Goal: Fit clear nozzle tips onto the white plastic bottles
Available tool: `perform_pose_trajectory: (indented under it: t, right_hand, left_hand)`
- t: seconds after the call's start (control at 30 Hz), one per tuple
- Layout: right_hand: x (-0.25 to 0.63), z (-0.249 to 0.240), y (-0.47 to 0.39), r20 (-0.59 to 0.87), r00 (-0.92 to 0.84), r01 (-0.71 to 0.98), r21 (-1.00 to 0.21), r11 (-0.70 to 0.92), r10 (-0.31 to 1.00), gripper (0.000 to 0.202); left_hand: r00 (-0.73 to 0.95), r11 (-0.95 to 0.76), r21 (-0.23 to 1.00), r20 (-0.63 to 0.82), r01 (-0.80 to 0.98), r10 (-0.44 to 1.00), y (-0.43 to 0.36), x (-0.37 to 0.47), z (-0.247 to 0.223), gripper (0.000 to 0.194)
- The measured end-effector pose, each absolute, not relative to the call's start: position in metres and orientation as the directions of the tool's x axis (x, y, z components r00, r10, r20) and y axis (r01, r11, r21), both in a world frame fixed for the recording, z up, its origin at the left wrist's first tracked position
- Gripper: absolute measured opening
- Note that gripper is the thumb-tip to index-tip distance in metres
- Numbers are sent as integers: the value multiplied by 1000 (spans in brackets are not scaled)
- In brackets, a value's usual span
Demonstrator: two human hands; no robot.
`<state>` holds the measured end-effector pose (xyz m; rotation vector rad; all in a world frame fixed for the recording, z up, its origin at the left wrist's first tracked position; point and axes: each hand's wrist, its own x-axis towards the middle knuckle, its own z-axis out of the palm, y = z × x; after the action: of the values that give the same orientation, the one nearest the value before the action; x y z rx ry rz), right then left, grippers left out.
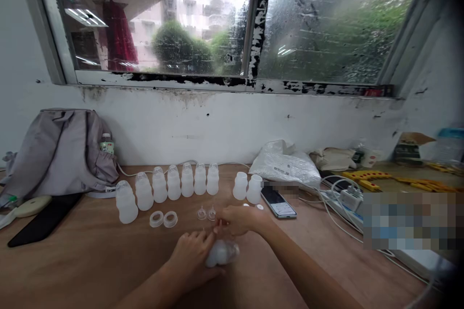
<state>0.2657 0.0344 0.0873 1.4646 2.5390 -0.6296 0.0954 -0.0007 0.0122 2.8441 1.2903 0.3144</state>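
Note:
My left hand [192,256] is closed around a white baby bottle [218,254] that lies tilted low over the table, a clear end pointing right. Just above it, my right hand [237,219] has its fingers drawn together close to the left fingers. Something small and clear seems to be between them, too blurred to name. Two clear nipples [206,212] stand by the right fingertips. To their left lie two translucent collar rings [163,219]. Small white discs [259,207] sit beyond my right wrist, one partly covered.
Several capped baby bottles [174,183] form a row at the back left. Two uncapped bottles [247,188] stand right of them, beside a phone [278,201]. A backpack [67,152], a plastic bag [284,161], white cables [335,215] and yellow parts [387,178] surround the work area.

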Motion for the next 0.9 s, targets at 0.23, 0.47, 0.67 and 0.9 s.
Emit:
perform_pose_trajectory:
  t: [0.23,0.47,0.67,0.9]
  right_hand:
    - [250,85,39,-50,-439,680,-670,296,897,50]
    - [237,92,33,405,-184,727,-557,401,896,40]
    - [268,105,44,492,-100,603,-662,446,865,42]
    - [301,93,67,314,-84,928,-322,189,946,28]
  left_hand:
    - [395,-448,247,236,859,888,14,78,54,48]
    - [459,-367,813,140,452,877,4,81,77,37]
    - [590,199,977,-208,82,780,-1,81,75,46]
    - [490,219,975,-167,-50,856,10,78,70,46]
